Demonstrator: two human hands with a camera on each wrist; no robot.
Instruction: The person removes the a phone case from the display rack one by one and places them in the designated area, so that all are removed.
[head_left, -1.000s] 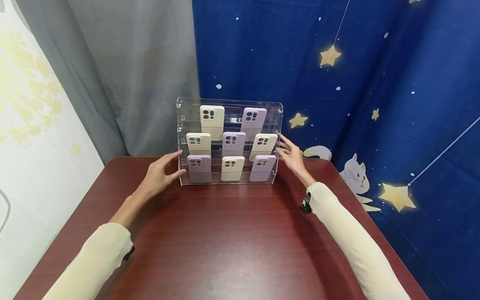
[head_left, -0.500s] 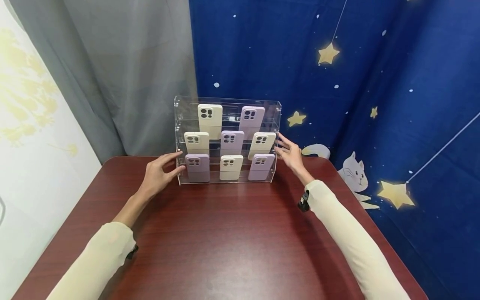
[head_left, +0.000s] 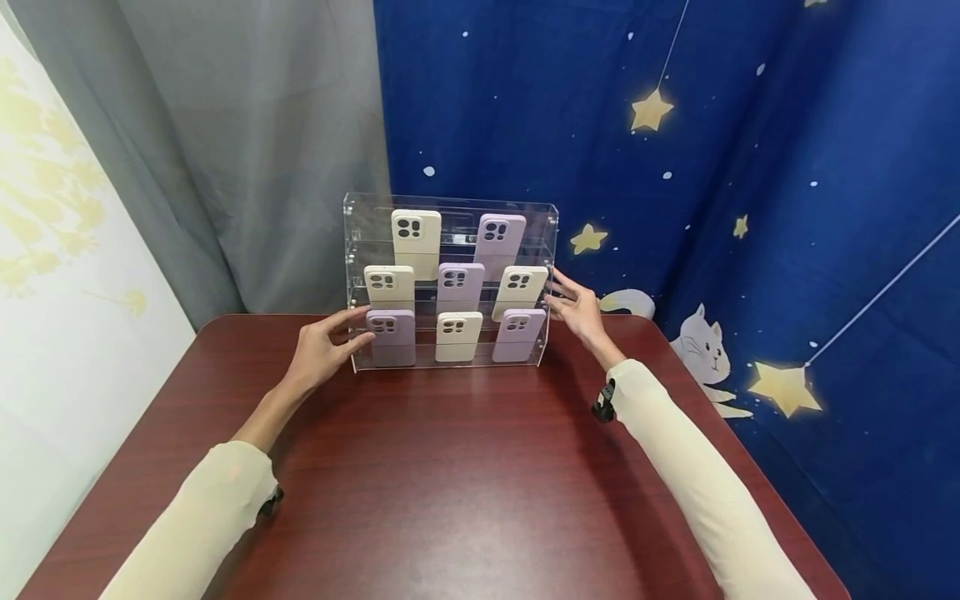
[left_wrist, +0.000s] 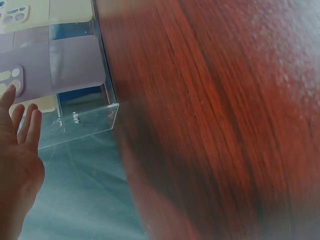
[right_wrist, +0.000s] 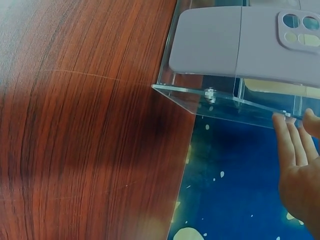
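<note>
A clear acrylic tiered stand (head_left: 457, 225) stands at the table's far edge, holding several cream and lilac phone cases in three rows. My left hand (head_left: 318, 354) is at the stand's left end, fingers extended, its thumb beside the lower-left lilac phone case (head_left: 393, 343). In the left wrist view that thumb overlaps the case's camera-cutout corner; whether it touches is unclear. At the opposite end, my right hand (head_left: 581, 312) has nearly straight fingers against the stand's side panel (right_wrist: 225, 102), close to the lower-right lilac phone case (head_left: 519, 337). Neither hand grips a case.
The dark red wooden table (head_left: 450, 475) stretches in front of the stand. Behind it hang a grey curtain (head_left: 285, 167) and a blue star-patterned curtain (head_left: 525, 100). A white patterned surface (head_left: 45, 350) borders the left side.
The whole view has shifted slightly, moving the stand a little left in frame. My left fingertips now overlap the lower-left lilac phone case's edge slightly more; the right hand keeps its place at the side panel.
</note>
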